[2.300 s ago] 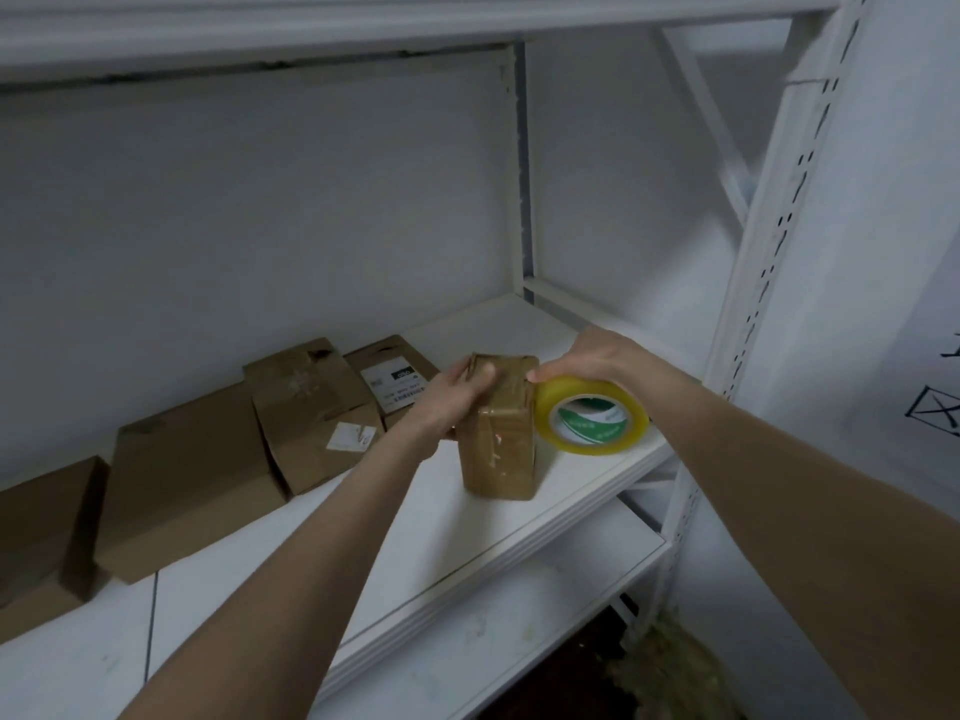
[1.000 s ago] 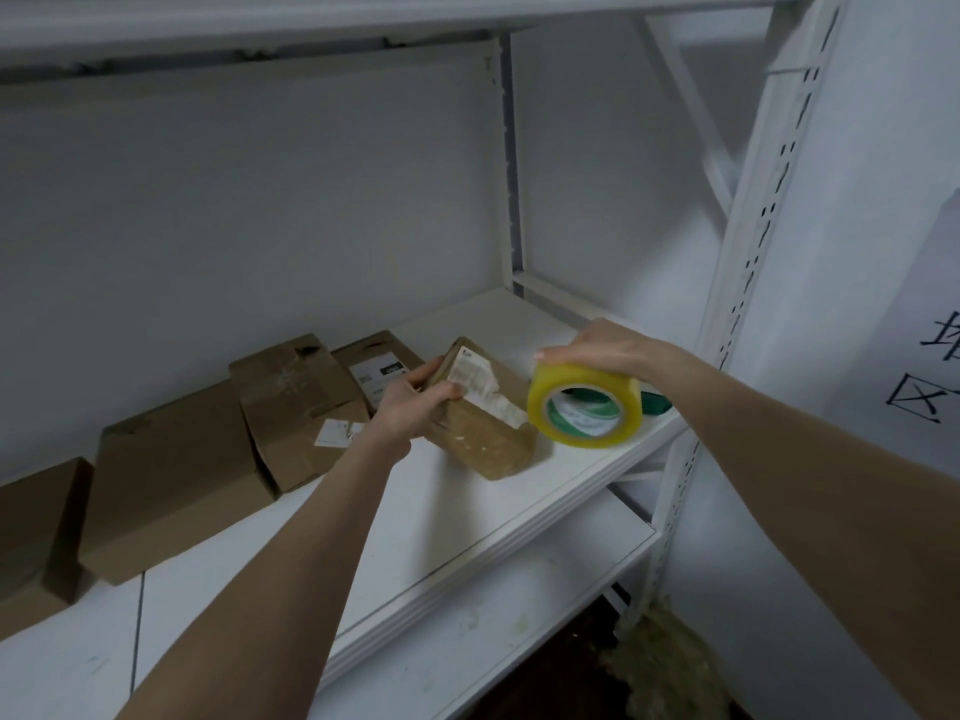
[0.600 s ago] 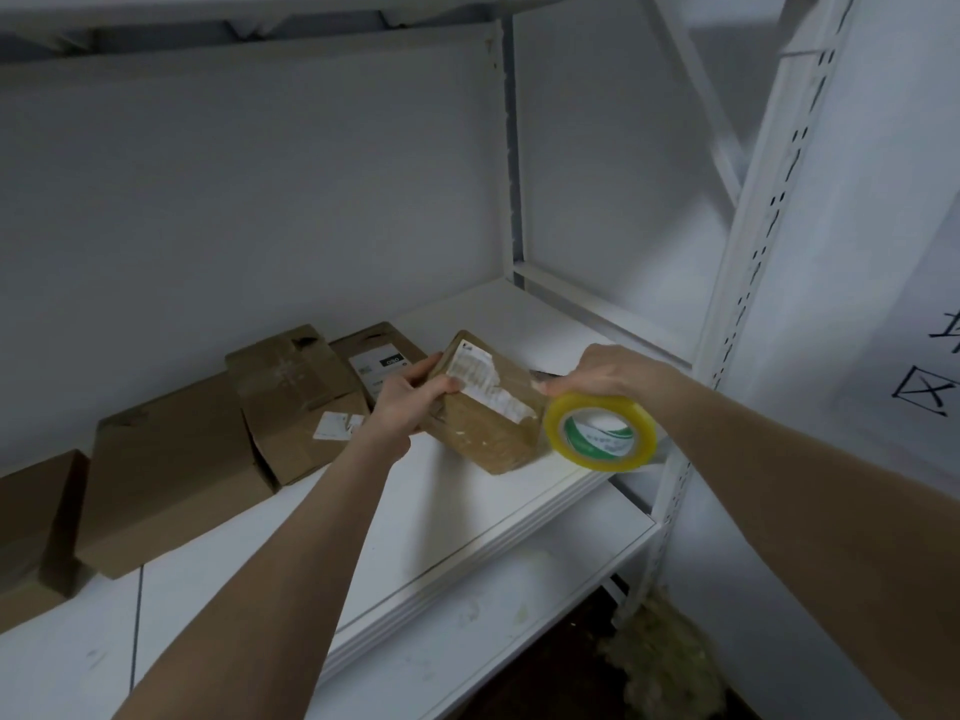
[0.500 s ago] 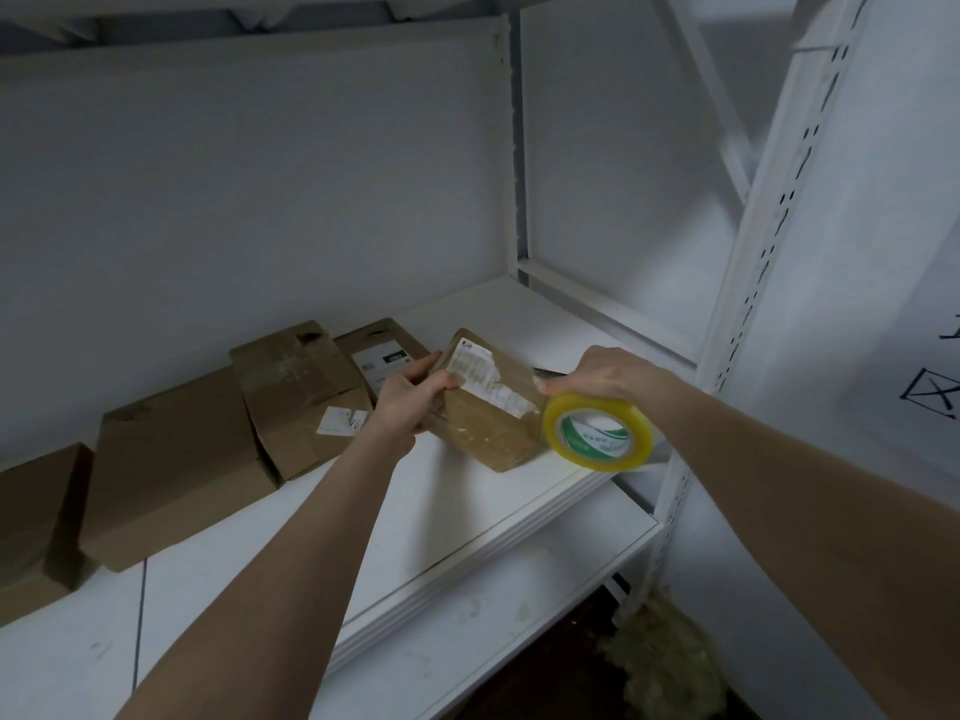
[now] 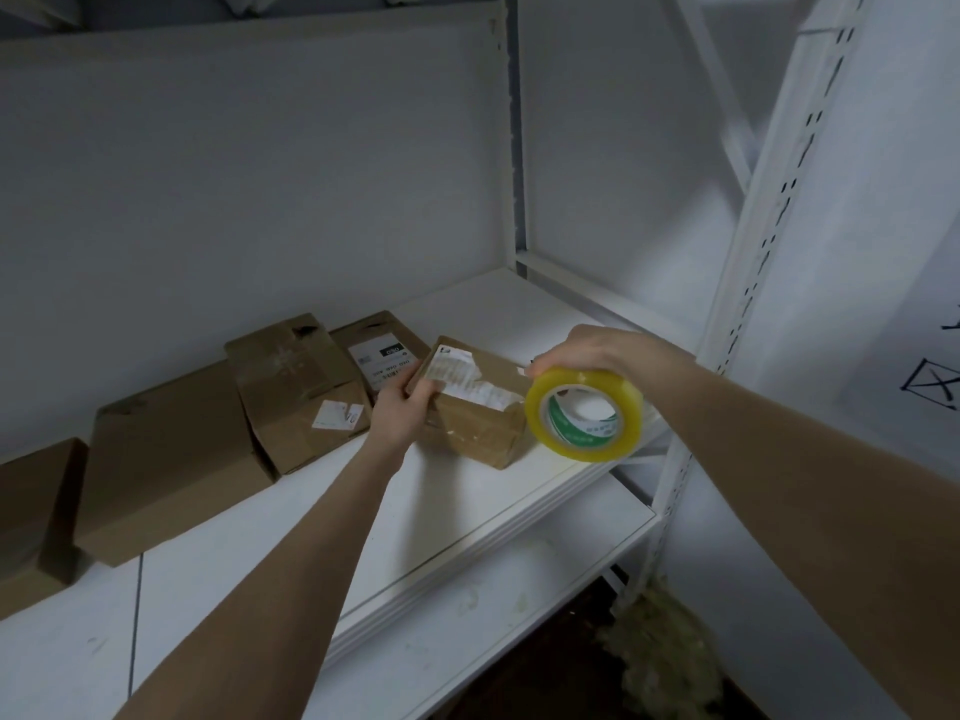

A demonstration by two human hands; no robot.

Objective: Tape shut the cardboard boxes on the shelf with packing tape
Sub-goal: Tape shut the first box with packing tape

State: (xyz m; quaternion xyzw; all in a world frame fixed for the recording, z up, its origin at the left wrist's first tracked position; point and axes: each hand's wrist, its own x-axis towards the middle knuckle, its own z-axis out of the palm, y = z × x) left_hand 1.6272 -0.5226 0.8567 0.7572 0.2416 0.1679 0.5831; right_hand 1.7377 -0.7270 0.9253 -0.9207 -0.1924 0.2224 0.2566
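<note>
1. A white metal shelf (image 5: 447,501) fills the view, and a lower board (image 5: 493,605) with faint stains sits just beneath it.
2. A slotted white post (image 5: 769,241) stands at the front right and a plain post (image 5: 511,148) at the back corner, with a slanted brace (image 5: 714,90) between them.
3. A grey-white wall (image 5: 260,200) runs behind.
4. The right panel (image 5: 883,252) bears black marks (image 5: 932,389).
5. A pale fibrous clump (image 5: 660,657) lies on the dark floor (image 5: 545,683).
6. The light is dim and cool.

box (image 5: 483,428): matt brown cardboard, paper label | tape roll (image 5: 584,414): glossy yellow plastic | shelf (image 5: 467,506): smooth white
</note>
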